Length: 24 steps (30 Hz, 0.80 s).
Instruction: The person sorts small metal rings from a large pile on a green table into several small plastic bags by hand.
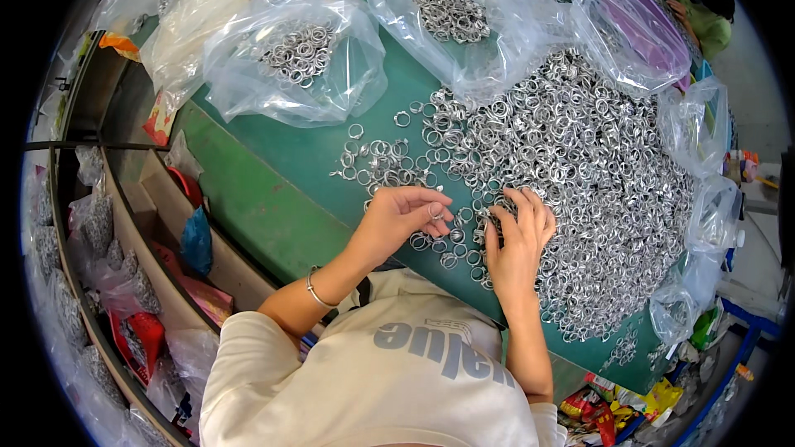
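My left hand (396,213) is closed over the near edge of the green table, pinching a silver ring (435,213) between thumb and fingers. My right hand (518,244) reaches onto the left side of a large heap of silver rings (604,190). Its fingers are bent slightly and spread, with the thumb apart, and the fingertips touch loose rings. Whether a ring sits under them is hidden. Beyond my left hand lies a small cluster of rings (385,161), and a few more rings (450,259) lie between my two hands.
Clear plastic bags (298,66) holding rings stand open along the far side of the green table (273,174). Shelves (149,199) with bagged rings are on the left. A person in green (708,21) sits at the far right. Colourful packets (613,406) lie below at lower right.
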Motion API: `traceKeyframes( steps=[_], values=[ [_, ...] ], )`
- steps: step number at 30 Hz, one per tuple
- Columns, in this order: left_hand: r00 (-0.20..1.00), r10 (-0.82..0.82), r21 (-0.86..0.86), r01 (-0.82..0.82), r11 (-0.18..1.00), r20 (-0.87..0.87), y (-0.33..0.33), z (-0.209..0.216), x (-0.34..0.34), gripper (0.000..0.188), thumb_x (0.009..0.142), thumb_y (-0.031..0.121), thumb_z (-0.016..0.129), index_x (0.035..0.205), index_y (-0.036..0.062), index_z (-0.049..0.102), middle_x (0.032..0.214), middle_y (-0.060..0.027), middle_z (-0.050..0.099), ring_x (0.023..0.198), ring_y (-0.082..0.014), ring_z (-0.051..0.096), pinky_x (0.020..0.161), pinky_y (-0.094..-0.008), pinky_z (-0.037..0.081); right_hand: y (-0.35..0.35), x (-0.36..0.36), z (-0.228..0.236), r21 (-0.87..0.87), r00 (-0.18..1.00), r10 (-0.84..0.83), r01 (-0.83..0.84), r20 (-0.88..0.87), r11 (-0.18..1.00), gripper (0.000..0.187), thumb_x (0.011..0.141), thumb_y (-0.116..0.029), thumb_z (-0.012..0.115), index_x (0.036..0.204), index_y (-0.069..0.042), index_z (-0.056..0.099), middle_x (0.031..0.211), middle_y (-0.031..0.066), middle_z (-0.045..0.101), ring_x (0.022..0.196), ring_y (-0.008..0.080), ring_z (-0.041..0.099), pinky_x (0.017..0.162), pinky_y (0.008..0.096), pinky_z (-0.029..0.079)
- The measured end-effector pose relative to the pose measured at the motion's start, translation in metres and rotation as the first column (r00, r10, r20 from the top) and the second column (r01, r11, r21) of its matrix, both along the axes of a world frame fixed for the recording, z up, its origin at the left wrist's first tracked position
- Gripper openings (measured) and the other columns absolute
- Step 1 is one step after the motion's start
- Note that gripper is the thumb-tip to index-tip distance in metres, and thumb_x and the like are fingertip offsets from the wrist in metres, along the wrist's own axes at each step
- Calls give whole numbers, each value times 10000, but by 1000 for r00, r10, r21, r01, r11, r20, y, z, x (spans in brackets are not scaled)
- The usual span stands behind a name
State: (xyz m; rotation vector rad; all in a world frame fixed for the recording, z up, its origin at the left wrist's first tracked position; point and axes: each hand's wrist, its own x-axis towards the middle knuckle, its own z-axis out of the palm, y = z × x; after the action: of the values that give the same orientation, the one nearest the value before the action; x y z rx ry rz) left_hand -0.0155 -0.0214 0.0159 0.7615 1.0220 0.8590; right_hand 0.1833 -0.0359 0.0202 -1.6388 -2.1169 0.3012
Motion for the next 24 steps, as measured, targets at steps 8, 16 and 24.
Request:
traceKeyframes(
  steps=[8,16,24],
  values=[
    [992,15,-87,-3,996,129,-6,-1,-3,229,890,65,586,1076,-67,610,961,-162,668,840,-214,679,747,-269,557,-3,1,-1,30,998,16,-18,68,999,201,755,-52,652,954,-42,621,1173,93,528,1181,304,441,1019,530,232],
    [988,34,-45,-27,999,150,-11,-3,-5,291,894,29,554,1162,-82,550,1078,-183,635,1003,-252,638,869,-311,528,-5,-20,4,5,994,81,-80,-67,997,151,768,-69,652,913,-35,625,1166,99,525,1170,306,440,1005,525,250],
    [966,26,-109,2,994,257,-15,3,-14,325,896,21,544,1200,-90,515,1142,-229,595,1069,-273,606,939,-335,496,-3,-18,2,-15,995,97,-97,-9,995,112,746,-71,680,841,-37,633,1152,99,536,1161,303,450,1000,524,253]
  ],
)
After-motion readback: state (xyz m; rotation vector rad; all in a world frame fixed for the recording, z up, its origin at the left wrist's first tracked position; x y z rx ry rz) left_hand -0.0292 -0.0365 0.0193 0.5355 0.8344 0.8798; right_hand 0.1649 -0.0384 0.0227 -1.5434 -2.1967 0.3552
